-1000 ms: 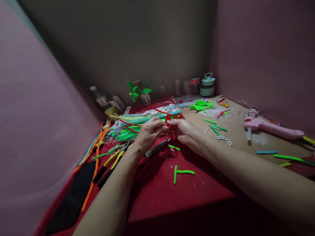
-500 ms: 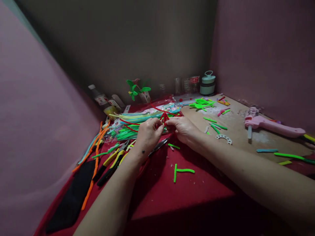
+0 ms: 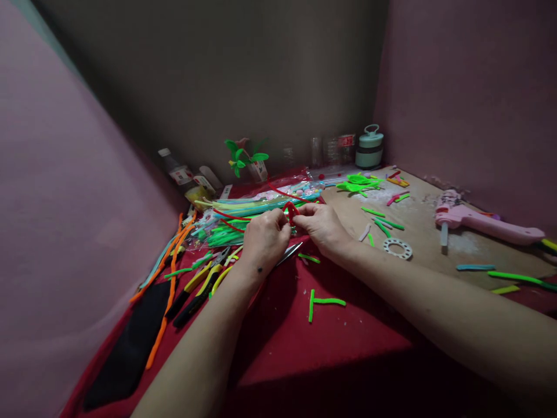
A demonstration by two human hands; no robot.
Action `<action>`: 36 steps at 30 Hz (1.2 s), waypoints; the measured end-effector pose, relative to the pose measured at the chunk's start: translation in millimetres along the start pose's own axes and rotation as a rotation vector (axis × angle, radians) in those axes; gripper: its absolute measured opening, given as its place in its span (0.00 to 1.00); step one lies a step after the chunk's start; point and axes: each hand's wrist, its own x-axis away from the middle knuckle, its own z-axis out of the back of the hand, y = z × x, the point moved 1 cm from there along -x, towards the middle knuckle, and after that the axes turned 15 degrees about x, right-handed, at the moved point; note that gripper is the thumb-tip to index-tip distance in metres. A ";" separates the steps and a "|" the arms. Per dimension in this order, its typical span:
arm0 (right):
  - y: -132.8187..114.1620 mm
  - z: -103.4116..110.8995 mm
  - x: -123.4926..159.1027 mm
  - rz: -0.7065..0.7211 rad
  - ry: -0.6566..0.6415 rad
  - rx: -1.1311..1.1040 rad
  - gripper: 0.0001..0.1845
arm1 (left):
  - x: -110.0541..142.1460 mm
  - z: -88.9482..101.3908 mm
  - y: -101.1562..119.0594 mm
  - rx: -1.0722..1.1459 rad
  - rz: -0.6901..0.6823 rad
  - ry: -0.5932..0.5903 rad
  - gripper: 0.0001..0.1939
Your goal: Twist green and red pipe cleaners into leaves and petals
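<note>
My left hand (image 3: pixel 266 235) and right hand (image 3: pixel 322 223) each have a narrow grip, thumb to fingers, pinching the red loop (image 3: pixel 291 206) between them, raised over the red surface (image 3: pixel 331 348). From the loop, the scissors (image 3: pixel 292 251) show blades at six o'clock, half hidden by my left hand. The green strips (image 3: pixel 329 301) lie at five, the pliers (image 3: pixel 204 284) at eight, the glue gun (image 3: pixel 487 223) at three.
</note>
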 end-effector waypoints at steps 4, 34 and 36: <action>-1.4 -0.9 3.6 0.079 0.007 0.139 0.01 | 1.1 -2.4 1.7 -0.063 0.055 -0.009 0.05; -6.2 4.2 -2.3 -0.114 -0.288 -0.326 0.03 | -3.7 2.6 -11.4 0.397 -0.101 0.019 0.28; -7.8 5.2 -2.6 -0.096 -0.294 -0.364 0.04 | -5.4 4.5 -12.3 0.398 -0.125 0.007 0.22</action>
